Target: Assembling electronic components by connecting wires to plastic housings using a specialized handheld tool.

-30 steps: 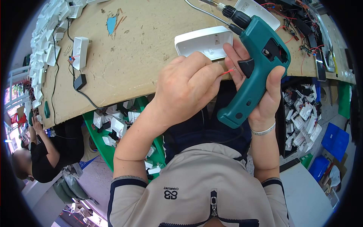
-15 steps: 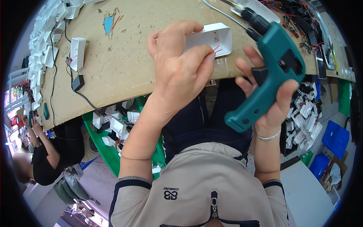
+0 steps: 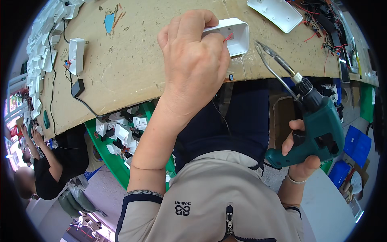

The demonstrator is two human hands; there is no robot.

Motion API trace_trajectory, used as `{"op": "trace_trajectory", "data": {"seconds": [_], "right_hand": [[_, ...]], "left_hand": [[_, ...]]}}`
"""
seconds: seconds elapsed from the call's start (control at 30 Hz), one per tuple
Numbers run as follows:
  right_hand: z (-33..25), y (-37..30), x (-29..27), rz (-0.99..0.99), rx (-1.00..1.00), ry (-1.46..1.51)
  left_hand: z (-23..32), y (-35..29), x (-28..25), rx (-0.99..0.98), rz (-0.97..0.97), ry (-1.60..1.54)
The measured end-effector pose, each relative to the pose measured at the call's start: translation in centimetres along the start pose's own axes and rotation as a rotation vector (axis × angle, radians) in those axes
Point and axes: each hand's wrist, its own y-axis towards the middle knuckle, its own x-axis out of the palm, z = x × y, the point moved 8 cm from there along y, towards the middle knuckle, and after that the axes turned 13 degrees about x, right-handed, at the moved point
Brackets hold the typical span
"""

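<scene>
Count: you have one teal soldering gun point(image 3: 329, 117), one white housing point(image 3: 241, 38) by your left hand point(image 3: 195, 58), one white shell point(image 3: 276, 15) farther right and one white case point(image 3: 75, 56) at left; the white pile point(image 3: 40, 64) overlaps too much to count.
Containers: inside your housing, red wires point(image 3: 228, 37) show – too small to count; the green bin point(image 3: 109, 158) holds many jumbled white parts.
Gun's place: in your right hand point(image 3: 300, 171), its body off the near edge of the bench point(image 3: 133, 60).
Gun's line: the barrel slants up and left, its tip near your housing but apart.
Right fingers: wrapped round the gun's handle, by the trigger.
Left fingers: curled at the housing's left end, beside the wires – you cannot tell whether they pinch them.
</scene>
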Motion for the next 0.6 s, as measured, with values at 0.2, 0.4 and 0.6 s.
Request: {"op": "trace_trajectory", "data": {"seconds": [0.2,0.4,0.6], "right_hand": [[0.6,0.1,0.0,0.039,0.042,-0.062],[0.5,0.9,0.7,0.023,0.057,-0.077],[0.5,1.6,1.2,0.0,0.075,-0.083]], "left_hand": [[0.0,-0.2,0.3,0.011,0.021,-0.034],[1.1,1.0,-0.1,0.007,-0.047,0.058],[1.0,0.9,-0.2,0.007,-0.032,0.065]]}}
